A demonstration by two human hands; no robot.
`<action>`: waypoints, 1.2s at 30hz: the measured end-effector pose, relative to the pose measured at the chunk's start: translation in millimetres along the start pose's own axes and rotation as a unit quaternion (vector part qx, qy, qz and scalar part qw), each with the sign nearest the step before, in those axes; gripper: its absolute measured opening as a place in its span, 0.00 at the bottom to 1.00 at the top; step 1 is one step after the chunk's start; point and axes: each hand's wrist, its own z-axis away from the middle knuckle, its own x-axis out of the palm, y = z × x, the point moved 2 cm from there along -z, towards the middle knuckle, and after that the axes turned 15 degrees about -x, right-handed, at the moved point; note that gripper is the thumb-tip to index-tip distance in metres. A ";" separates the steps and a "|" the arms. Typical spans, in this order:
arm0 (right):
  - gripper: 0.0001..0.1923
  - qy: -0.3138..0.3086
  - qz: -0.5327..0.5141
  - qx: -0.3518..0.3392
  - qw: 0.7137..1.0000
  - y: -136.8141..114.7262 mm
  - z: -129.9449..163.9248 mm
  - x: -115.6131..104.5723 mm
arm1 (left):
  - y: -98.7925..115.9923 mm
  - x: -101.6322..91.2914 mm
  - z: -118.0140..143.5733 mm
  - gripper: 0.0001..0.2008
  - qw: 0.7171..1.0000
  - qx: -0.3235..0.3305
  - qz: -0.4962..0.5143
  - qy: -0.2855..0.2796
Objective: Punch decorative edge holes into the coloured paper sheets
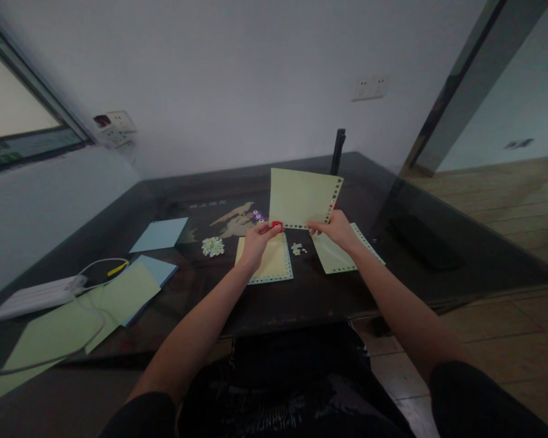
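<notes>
Left hand (pixel 256 242) has a small red gadget (pixel 277 227) pinched at the lower-left corner of a pale-green rectangular paper sheet (pixel 301 198); right hand (pixel 339 230) pinches its lower right, above the dark surface (pixel 310 304). Held midair, it could buckle if either grip slackens, imo.

Black rod (pixel 338 149) partly hidden behind raised sheet (pixel 301 198); scraps (pixel 213 246) too small to tell.

Single head view, up we are over the desk's (pixel 301 307) near edge | peering forward and down | close in, both far corners in shot, wall (pixel 237 91) beyond
</notes>
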 end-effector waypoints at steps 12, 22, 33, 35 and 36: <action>0.08 0.015 -0.011 0.009 1.000 -0.4 -1.2 -1.4 | -10.7 3.3 -4.5 0.16 0.999 -0.004 0.041 -0.021; 0.14 0.043 -0.050 0.017 0.998 -1.0 -0.4 -1.9 | -14.0 5.7 -3.8 0.16 0.998 -0.028 0.050 -0.028; 0.12 0.092 -0.064 0.040 0.993 0.8 -0.4 -7.6 | -14.0 13.5 -0.9 0.17 0.995 -0.033 -0.084 -0.053; 0.13 0.098 -0.064 0.049 0.992 1.1 -0.2 -8.6 | -17.3 16.9 0.4 0.17 0.987 -0.018 -0.144 -0.065; 0.13 0.100 -0.068 0.053 0.991 1.1 -0.1 -8.8 | -19.1 18.2 0.8 0.17 0.983 -0.004 -0.172 -0.067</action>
